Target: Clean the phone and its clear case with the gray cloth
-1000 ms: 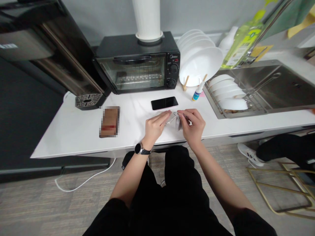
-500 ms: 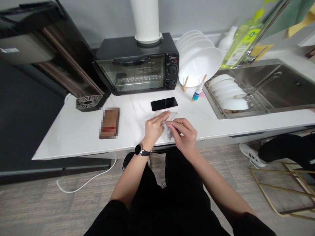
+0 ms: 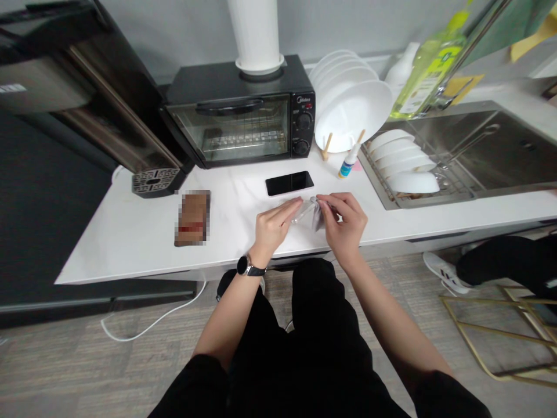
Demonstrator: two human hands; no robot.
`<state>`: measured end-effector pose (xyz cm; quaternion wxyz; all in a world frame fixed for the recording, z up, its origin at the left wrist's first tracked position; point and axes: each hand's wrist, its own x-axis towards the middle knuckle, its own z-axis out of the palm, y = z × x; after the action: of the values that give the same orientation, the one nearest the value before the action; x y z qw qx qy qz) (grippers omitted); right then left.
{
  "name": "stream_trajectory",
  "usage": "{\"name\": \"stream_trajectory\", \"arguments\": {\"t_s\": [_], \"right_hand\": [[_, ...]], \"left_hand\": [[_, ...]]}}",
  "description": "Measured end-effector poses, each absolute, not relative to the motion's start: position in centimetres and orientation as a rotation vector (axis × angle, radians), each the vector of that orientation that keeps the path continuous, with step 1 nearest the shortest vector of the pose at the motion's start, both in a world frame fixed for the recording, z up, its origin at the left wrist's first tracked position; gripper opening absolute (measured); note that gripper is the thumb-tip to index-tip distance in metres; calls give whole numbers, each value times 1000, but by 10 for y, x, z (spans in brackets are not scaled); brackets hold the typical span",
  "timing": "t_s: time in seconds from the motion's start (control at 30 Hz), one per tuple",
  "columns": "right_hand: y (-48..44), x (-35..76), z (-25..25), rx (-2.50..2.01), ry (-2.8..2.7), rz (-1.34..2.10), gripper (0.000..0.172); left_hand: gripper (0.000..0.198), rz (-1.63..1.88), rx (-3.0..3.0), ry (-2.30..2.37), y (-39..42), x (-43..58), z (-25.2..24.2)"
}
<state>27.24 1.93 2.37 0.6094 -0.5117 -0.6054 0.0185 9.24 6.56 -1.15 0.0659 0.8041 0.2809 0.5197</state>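
My left hand [image 3: 275, 225], with a dark watch [image 3: 244, 266] on its wrist, is closed on a thin clear object [image 3: 304, 210] just above the counter. Its fingers lie together, and they hide part of the object, so its exact kind does not show. My right hand [image 3: 346, 220] pinches a small grey cloth [image 3: 318, 217] between thumb and fingers. The cloth hangs down beside the right end of the clear object. Behind both hands a black phone [image 3: 289, 183] lies flat. A small spray bottle [image 3: 348, 162] with a blue label stands farther back to the right.
A blurred-out brown item [image 3: 194, 217] lies on the white counter [image 3: 235, 232] at left, near a dark drink machine [image 3: 156, 181]. Behind stand a toaster oven [image 3: 239, 130] and racked plates [image 3: 352, 113]. Bowls [image 3: 411, 183] sit in the sink [image 3: 487, 168]; another person's shoe [image 3: 448, 276] shows at right.
My right hand has moved right with the cloth, away from my left hand, and more of the clear object shows between them. My left hand has stayed nearly in place.
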Motion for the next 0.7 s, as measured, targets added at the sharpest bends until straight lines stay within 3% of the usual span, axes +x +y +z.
{"name": "stream_trajectory", "arguments": {"t_s": [0.37,0.7], "right_hand": [[-10,231,16,-972,-1598,109,23],[20,265,18,-1150,-1413,37,17]], "left_hand": [[50,1541,2388,842,68,88,-17],[38,1563,2412,841,66,90,-13]]}}
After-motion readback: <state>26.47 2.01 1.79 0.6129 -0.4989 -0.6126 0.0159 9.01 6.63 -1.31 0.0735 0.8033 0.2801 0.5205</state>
